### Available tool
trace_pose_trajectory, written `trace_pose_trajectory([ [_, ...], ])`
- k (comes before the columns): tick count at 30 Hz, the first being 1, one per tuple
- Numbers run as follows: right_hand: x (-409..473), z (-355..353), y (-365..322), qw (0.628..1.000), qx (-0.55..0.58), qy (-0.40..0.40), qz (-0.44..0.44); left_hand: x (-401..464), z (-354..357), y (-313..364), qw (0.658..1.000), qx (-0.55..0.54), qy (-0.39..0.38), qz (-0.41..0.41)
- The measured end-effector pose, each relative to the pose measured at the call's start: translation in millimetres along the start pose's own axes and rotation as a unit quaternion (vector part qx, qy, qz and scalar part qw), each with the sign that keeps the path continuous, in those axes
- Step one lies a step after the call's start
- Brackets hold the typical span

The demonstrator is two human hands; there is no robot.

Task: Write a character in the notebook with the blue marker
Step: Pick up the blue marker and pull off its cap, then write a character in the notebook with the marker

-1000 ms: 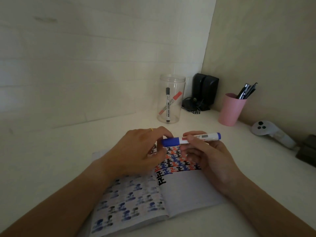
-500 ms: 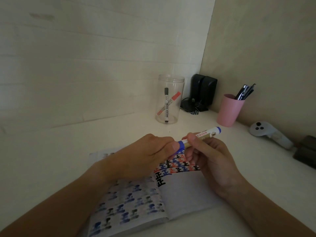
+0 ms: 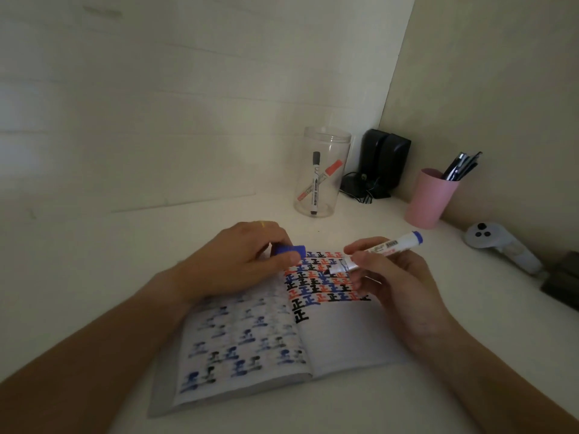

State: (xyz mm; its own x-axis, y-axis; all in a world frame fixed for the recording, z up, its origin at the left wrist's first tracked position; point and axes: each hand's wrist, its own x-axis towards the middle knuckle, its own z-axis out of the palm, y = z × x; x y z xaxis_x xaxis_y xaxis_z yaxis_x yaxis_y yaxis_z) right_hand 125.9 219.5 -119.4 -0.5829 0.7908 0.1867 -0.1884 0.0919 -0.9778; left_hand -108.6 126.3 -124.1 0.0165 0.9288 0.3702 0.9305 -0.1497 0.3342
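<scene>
The open notebook (image 3: 329, 339) lay nearest you on the table (image 3: 94, 277), its right page partly filled with rows of black, red and blue characters. Over its top edge, your left hand (image 3: 238, 264) had its grip pinched on the blue cap (image 3: 289, 250), apart from the pen. Your right hand (image 3: 385, 277) had its grip closed around the blue marker (image 3: 376, 250), bare tip angled down over the written rows. Beyond stood a clear jar (image 3: 322, 173) with two markers, black speakers (image 3: 382, 161) and a pink cup (image 3: 430, 198) of pens.
</scene>
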Motion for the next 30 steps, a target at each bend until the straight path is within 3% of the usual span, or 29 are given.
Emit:
trace_pose_trajectory([
  [6,-15.0,15.1,-3.8,0.997,-0.068,-0.035,0.021,0.3,3.2,0.2,0.997,0.016,-0.022,0.069],
  [13,-28.1,15.2,18.3,0.983,-0.179,0.017,-0.023,3.0,8.7,-7.7,0.997,-0.012,-0.044,0.067],
  [30,-27.6,12.7,22.2,0.961,-0.272,0.040,-0.031,4.1,9.3,-8.6,0.997,-0.025,-0.039,0.068],
])
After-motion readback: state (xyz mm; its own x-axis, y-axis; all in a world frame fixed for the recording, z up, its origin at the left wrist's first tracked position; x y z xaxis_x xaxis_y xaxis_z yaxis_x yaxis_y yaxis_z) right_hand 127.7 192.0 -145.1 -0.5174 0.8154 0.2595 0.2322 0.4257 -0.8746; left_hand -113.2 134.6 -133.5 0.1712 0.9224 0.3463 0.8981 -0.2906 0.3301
